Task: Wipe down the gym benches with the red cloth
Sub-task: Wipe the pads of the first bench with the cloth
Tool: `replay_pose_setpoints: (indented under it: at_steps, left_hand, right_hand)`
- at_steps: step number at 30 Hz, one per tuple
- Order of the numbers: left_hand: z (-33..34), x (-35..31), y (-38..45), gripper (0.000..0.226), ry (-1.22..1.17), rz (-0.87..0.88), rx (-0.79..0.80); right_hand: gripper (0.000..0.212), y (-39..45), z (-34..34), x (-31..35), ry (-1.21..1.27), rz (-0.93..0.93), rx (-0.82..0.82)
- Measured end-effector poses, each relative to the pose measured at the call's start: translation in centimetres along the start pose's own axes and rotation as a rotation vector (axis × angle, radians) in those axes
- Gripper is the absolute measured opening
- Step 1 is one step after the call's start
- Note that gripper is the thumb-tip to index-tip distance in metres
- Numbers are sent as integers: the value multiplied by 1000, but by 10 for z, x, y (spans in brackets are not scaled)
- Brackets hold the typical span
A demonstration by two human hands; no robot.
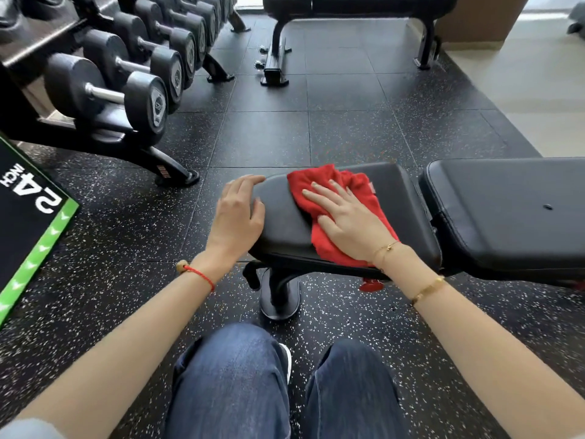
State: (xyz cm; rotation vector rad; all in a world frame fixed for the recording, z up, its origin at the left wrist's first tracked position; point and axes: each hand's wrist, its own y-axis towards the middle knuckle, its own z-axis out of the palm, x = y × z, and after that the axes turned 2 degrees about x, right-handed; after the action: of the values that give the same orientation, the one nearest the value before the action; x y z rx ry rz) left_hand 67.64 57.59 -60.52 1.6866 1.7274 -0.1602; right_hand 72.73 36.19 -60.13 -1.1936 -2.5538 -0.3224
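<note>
A black padded gym bench (395, 198) stands in front of me, its seat pad on the left and its longer back pad (506, 210) on the right. The red cloth (329, 182) lies spread on the seat pad. My right hand (348, 220) presses flat on the cloth, fingers apart and pointing to the far left. My left hand (235, 213) rests on the seat pad's left end, fingers loosely curved over the edge, holding nothing. A second black bench (357, 4) stands farther back at the top.
A dumbbell rack (126, 90) with several black dumbbells fills the left side. A black box with a green edge (28, 229) stands at the near left. My knees in blue jeans (285, 384) are below the bench. Speckled black rubber floor tiles (316, 128) lie between the benches.
</note>
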Motion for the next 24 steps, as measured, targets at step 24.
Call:
replay_pose_setpoints:
  at_steps: [24]
  left_hand:
    - [30, -33, 11, 35, 56, 2, 60]
  right_hand:
    - [51, -11, -19, -40, -40, 316, -102]
